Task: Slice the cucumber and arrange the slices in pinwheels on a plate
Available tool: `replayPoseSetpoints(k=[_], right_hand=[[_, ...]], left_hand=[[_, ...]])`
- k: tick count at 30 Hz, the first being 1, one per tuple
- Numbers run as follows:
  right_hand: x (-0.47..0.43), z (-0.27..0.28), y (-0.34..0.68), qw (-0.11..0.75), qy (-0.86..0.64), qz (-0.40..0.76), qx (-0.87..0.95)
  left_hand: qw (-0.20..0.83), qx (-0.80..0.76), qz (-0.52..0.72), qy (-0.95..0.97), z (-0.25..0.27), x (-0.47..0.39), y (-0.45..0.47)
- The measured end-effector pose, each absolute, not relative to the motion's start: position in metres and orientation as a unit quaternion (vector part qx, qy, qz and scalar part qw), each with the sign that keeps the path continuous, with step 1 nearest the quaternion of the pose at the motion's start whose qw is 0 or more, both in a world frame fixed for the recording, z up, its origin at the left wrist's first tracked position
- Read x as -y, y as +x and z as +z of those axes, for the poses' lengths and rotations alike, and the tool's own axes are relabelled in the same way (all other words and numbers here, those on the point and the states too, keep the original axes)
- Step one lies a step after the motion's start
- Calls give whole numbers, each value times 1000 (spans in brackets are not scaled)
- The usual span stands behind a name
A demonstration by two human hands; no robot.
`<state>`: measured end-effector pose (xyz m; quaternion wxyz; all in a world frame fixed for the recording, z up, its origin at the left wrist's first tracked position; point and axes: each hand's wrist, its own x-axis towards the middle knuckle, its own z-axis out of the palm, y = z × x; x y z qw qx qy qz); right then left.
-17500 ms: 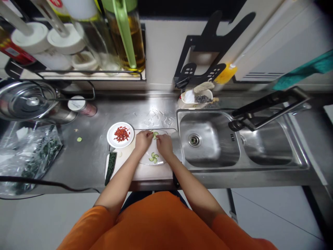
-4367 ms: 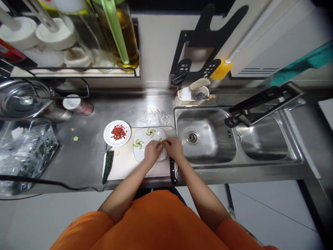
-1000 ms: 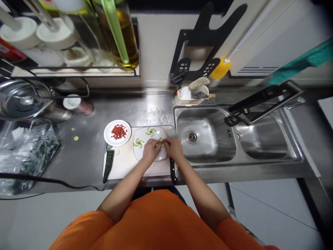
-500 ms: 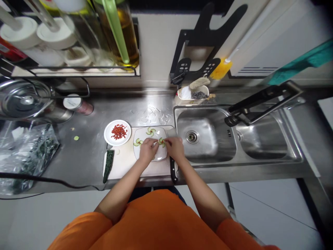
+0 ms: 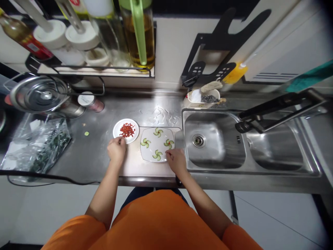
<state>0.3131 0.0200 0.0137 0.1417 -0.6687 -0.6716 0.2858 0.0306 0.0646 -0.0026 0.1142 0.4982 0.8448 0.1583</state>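
My left hand (image 5: pixel 116 151) is closed in a pinch at the near left rim of a small round white plate (image 5: pixel 114 131) of red goji berries (image 5: pixel 127 130). What its fingertips hold, if anything, is too small to make out. My right hand (image 5: pixel 177 161) is closed too, its fingertips at the right edge of a squarish white plate (image 5: pixel 153 143). Any thing in that pinch cannot be made out. Curved cucumber slices (image 5: pixel 157 155) form several pinwheels on this plate, with red at the centre of the right-hand one. Both plates rest on a pale cutting board (image 5: pixel 135 168).
A knife blade (image 5: pixel 179 139) lies along the board's right side, its handle mostly under my right wrist. Right of it is a double steel sink (image 5: pixel 215 139). A plastic bag of greens (image 5: pixel 49 149) and a lidded jar (image 5: pixel 91 101) stand left. A black cable (image 5: pixel 52 175) crosses the front edge.
My left hand has left the squarish plate and moved left to the goji plate. My right hand has drawn slightly back from the right pinwheel. The cucumber piece is now hidden; the view has shifted.
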Motion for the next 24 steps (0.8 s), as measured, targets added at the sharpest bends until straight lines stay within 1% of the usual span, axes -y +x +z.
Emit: replayPoseSetpoints(k=[9, 16, 24], right_hand=[[-21, 24, 306, 119, -665, 292, 677], [-18, 22, 309, 131, -667, 290, 673], [-21, 21, 311, 132, -668, 292, 672]], left_hand=[[134, -861, 131, 472, -7, -83, 27], [118, -858, 116, 486, -9, -83, 28], [114, -862, 147, 472, -2, -80, 22]])
